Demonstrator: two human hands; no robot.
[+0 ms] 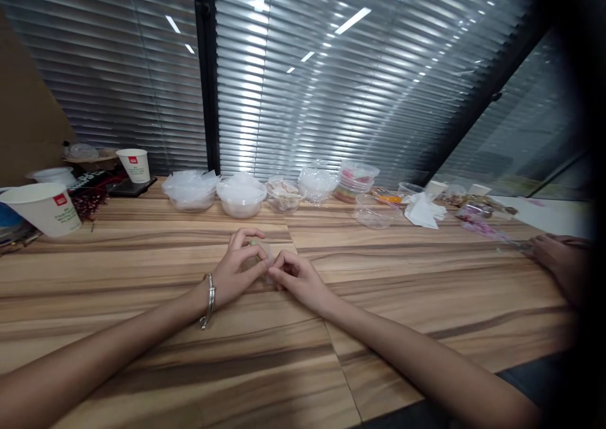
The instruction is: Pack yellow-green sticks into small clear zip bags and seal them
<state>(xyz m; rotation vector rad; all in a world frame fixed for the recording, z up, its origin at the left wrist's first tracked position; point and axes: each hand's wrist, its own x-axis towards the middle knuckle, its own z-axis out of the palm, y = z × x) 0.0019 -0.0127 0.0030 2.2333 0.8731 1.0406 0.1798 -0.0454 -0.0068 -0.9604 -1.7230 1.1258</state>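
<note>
1 view, head-worn: the camera is sitting above the near side of the worktop (189,378), looking forward and down across it. The left forearm (113,347) and right forearm (402,344) are running in from the lower left and lower right, the lens lying behind and above. The left hand (239,262) and right hand (299,281) are showing near centre, a little below mid-height, fairly close. Field is spreading wide; window blinds (303,88) are standing opposite, filling the upper part. Blurred dark band (591,353) is covering the right edge.
</note>
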